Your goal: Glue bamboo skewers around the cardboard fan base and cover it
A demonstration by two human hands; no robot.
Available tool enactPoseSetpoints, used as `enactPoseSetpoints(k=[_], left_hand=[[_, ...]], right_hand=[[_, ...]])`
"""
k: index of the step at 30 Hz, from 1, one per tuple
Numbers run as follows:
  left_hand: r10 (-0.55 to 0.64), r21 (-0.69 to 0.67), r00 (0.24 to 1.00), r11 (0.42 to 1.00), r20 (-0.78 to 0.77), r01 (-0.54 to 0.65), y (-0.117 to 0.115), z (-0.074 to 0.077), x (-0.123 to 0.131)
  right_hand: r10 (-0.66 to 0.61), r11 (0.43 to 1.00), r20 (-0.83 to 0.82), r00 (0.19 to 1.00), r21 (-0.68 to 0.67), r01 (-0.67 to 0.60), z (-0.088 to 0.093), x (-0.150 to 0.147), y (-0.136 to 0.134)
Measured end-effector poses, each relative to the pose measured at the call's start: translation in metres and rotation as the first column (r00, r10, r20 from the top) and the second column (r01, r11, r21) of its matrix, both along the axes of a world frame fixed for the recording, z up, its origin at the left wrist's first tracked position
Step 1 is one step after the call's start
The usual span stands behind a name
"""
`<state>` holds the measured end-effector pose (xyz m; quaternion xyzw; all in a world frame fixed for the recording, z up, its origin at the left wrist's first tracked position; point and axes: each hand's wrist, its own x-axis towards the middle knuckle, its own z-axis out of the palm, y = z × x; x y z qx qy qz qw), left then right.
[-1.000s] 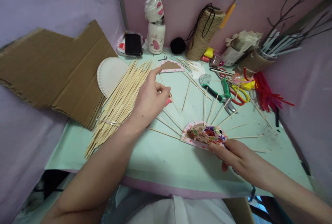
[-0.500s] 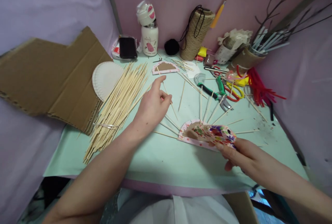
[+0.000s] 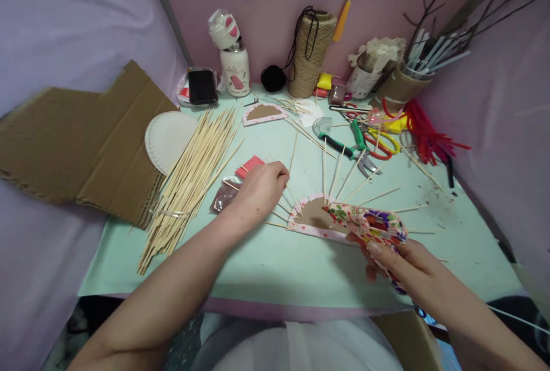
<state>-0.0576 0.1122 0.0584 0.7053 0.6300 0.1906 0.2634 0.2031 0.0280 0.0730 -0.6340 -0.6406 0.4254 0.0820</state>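
Observation:
My right hand [image 3: 395, 259] grips a flower-patterned hot glue gun [image 3: 365, 223], its nozzle pointing left over a half-round cardboard piece [image 3: 315, 214]. That piece has a pink-dotted white rim, and several thin wooden sticks fan out from its curved edge. Just up and left of it, my left hand [image 3: 266, 187] has thumb and fingers pinched together at the lower end of a wooden stick [image 3: 294, 150]. The fingertips partly hide that end. Another thin stick passes behind the hand toward the rim. A red packet [image 3: 249, 166] and a brown packet [image 3: 224, 196] lie beside the left wrist.
A bundle of wooden sticks [image 3: 193, 182], a paper plate [image 3: 165, 139] and cardboard [image 3: 116, 147] lie left. Behind are a second half-round piece [image 3: 264, 113], a bottle [image 3: 235, 70] and a twine spool [image 3: 311, 55]. Pruning shears [image 3: 365, 161] and red pipe cleaners [image 3: 425, 133] lie right.
My left hand has moved slightly down and right, and its fingers have closed at the stick. The glue gun has tilted, showing more of its side. The view has shifted, uncovering the packets.

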Motion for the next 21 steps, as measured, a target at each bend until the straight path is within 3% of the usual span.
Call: enactPoseSetpoints(k=[9,21], left_hand=[[-0.013,-0.021,0.985,1.0,-0.17,0.009,0.009,-0.001,0.003],[-0.034,-0.055,0.976,0.998,-0.213,0.023,0.012,-0.007,0.003]], right_hand=[[0.019,1.0,-0.02,1.0,-0.011,-0.019,-0.005,-0.002,0.004],[0.011,1.0,-0.045,0.999,0.02,-0.01,-0.01,0.001,0.006]])
